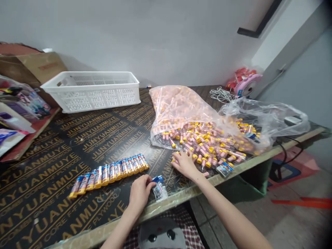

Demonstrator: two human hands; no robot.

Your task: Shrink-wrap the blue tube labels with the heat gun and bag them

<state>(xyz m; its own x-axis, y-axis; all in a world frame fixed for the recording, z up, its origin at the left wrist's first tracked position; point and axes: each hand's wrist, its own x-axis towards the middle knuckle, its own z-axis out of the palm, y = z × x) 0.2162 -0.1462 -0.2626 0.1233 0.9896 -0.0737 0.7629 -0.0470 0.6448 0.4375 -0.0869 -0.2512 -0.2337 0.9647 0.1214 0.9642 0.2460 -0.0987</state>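
At the near table edge, my left hand (140, 192) is closed, its thumb and fingertips at the upper edge of a small blue-and-clear packet (160, 190). To its left, a slanting row of tubes with blue printed wraps and yellow caps (112, 173) lies side by side. My right hand (185, 164) reaches over the left edge of a heap of small clear tubes with yellow caps and pink contents (203, 148). Its fingers are apart and touch or nearly touch the tubes; I make out nothing held. The heap spills from a large clear plastic bag (178, 100).
A white plastic basket (101, 95) stands at the back left, beside a cardboard box (41, 67) and packaged goods (23, 100). Another clear bag (280, 117), a white cord (221, 94) and a pink fan (247, 84) are at right. Blue labelled pieces (225, 168) lie by the heap.
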